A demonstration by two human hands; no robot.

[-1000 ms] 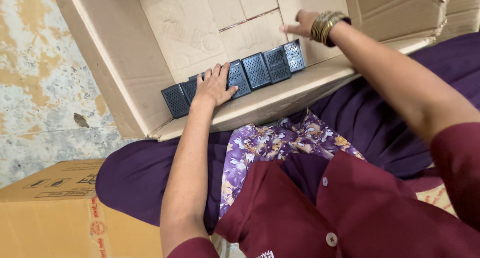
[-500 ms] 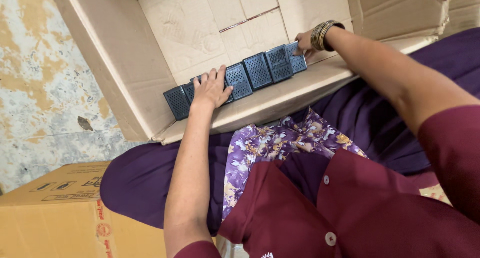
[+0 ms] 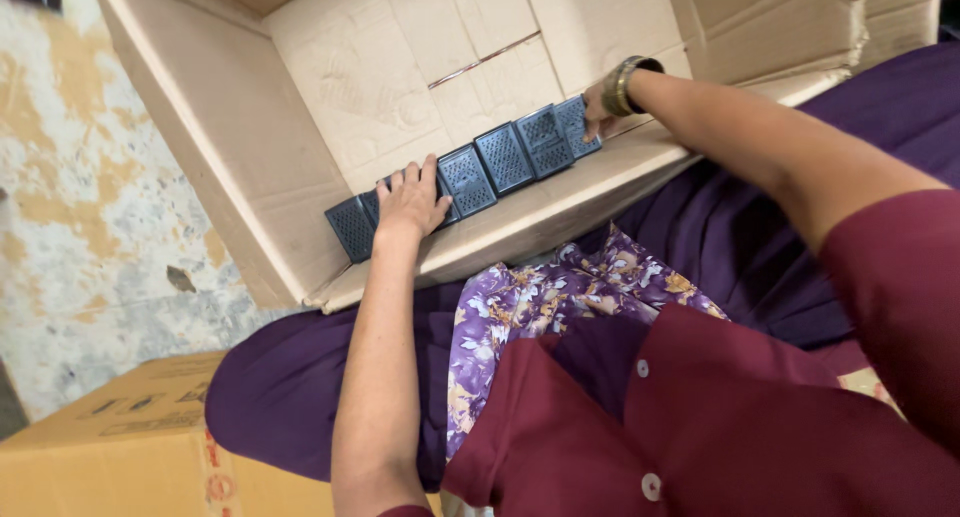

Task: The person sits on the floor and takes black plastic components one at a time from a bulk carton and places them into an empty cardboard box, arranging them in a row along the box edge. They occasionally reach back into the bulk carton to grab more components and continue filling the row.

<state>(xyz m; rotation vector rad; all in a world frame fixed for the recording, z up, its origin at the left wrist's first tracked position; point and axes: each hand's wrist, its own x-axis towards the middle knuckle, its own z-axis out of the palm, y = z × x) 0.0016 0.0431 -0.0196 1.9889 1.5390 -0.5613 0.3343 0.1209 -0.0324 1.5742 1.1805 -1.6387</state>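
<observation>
Large open cardboard box [image 3: 300, 177] tipped toward lap, row of dark grid-faced blocks [image 3: 505, 157] along its near wall, left hand [image 3: 410, 202] flat with fingers spread on row, right hand [image 3: 597, 109] touching far end, grip unclear, gold bangles [image 3: 628, 82] at wrist

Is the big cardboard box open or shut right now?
Open. The cardboard box has its flaps spread, its inside bare except a row of dark blocks that the left hand and right hand touch.

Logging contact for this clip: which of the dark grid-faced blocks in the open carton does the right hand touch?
The last block at the row's right end. The right hand presses against it, while the left hand lies on blocks near the other end.
</observation>
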